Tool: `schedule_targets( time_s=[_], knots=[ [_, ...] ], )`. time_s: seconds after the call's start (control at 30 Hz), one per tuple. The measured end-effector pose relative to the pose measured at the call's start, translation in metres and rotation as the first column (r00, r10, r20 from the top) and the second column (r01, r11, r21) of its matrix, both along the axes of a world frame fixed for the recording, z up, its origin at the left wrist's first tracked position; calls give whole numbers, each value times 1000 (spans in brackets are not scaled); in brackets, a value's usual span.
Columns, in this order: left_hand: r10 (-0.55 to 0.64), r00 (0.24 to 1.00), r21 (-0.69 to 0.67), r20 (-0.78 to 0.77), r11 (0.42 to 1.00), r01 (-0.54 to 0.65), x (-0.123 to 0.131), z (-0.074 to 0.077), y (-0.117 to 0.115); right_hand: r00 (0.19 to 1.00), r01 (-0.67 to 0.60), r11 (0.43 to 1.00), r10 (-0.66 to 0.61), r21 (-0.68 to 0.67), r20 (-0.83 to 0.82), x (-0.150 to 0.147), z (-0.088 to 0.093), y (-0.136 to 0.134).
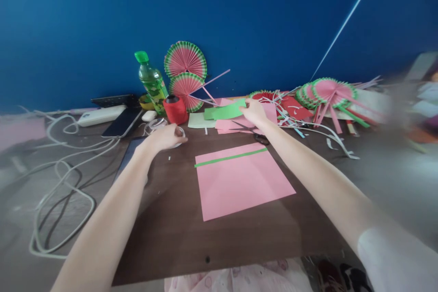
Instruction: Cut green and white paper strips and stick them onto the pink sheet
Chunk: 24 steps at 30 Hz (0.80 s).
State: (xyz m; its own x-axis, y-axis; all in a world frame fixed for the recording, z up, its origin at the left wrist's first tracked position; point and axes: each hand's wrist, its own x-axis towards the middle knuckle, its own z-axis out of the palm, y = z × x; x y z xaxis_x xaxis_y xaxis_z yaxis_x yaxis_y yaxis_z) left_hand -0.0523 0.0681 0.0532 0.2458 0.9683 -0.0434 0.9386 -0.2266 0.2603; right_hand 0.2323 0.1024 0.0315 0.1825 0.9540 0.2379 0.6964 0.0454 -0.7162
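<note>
Beyond the brown tabletop's (171, 223) pink sheet (239, 187), I see my right hand (253, 112) with fingers (244, 108) pinching the green paper piece (226, 112) by its right end (length running leftward), and my left hand (166, 138) curled over a tape roll (180, 142).

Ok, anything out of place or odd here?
Only clutter: loose white paper strips lie scattered at the dark brown board's far right, and white cables lie tangled at the left. Left hand grips a white tape roll, right hand a green paper piece. Nothing spilled or damaged.
</note>
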Motion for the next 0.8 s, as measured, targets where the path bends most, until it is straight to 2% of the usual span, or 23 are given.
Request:
schedule_targets(
  time_s=[0.1, 0.2, 0.27, 0.33, 0.37, 0.43, 0.5, 0.67, 0.73, 0.8],
  knots=[
    [-53, 987, -52, -154, 998, 45, 2, -5, 0, 990, 101, 994, -105, 52, 90, 3, -3, -8],
    [-41, 986, -39, -163, 999, 35, 5, 3, -3, 995, 63, 993, -70, 98, 76, 1, 1, -16],
    [-4, 997, -8, -75, 1000, 4, 10, 13, -9, 1000, -24, 988, 21, 151, 17, -1, 7, -20],
    [-28, 992, -63, 124, 997, 36, 19, 23, -16, 988, -132, 970, 146, 206, -53, -5, 13, -26],
    [-40, 966, -109, 255, 991, 70, 24, 26, -20, 973, -190, 956, 213, 226, -84, -7, 15, -30],
    [-62, 859, -161, 508, 973, 165, 35, 30, -28, 936, -283, 927, 323, 244, -140, -14, 21, -40],
    [-54, 751, -166, 658, 962, 215, 45, 30, -33, 900, -355, 896, 405, 266, -164, -23, 25, -52],
    [2, 573, -194, 820, 942, 275, 61, 22, -39, 813, -517, 792, 573, 324, -101, -43, 29, -78],
    [-1, 518, -191, 856, 929, 318, 64, 21, -40, 813, -531, 765, 582, 364, -38, -47, 29, -82],
    [7, 496, -191, 868, 927, 322, 68, 22, -43, 814, -532, 750, 581, 393, -9, -48, 28, -83]
  ],
)
